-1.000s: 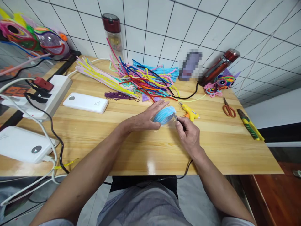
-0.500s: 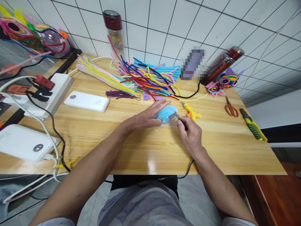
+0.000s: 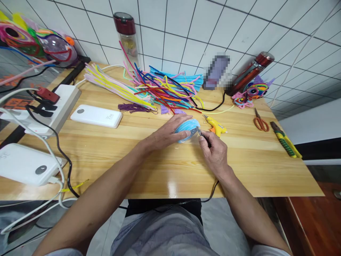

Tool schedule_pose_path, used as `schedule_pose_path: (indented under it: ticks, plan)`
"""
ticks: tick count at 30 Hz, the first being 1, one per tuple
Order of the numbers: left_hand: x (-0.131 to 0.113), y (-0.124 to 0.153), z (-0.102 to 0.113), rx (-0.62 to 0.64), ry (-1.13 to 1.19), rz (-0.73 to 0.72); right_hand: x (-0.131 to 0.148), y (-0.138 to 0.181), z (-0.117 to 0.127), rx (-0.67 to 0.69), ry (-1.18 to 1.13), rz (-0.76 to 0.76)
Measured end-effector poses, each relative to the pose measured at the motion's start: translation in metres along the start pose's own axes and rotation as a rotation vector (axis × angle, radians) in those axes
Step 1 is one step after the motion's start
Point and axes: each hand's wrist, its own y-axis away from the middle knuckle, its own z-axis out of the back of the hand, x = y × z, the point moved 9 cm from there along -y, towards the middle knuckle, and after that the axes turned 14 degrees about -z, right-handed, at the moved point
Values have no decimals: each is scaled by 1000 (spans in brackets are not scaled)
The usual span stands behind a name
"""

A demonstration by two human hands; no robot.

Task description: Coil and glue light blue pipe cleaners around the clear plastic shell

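Note:
My left hand (image 3: pixel 169 133) grips a rounded piece (image 3: pixel 188 126) covered in light-blue pipe cleaners, with clear plastic showing along its lower side. Its thumb lies across the near face and the other fingers go over the far side. In my right hand (image 3: pixel 215 149) is a small knife (image 3: pixel 205 135) with a dark handle. The knife's grey metal tip meets the right edge of the blue piece; how deep it goes I cannot tell. Just beyond my right hand lies a yellow glue gun (image 3: pixel 217 126).
A heap of coloured pipe cleaners (image 3: pixel 165 87) lies at the back. Scissors (image 3: pixel 261 122) and green-yellow pliers (image 3: pixel 286 140) are on the right, near a decorated fish (image 3: pixel 255 91). Leftward are a white power bank (image 3: pixel 97 116), a power strip (image 3: pixel 62 106) and cables. Two bottles stand by the wall.
My left thumb has come further across the near face of the blue piece, which has turned slightly. The knife stays at its right edge. The whole view has shifted a little.

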Motion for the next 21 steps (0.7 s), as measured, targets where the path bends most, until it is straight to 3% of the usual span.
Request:
schedule_pose_path:
  ticks: [10, 21]
  plan:
    - [-5, -1, 2, -227, -52, 3, 14, 5, 1, -22, -4, 87]
    - [-3, -1, 1, -276, -19, 36, 16, 8, -1, -19, 40, 111]
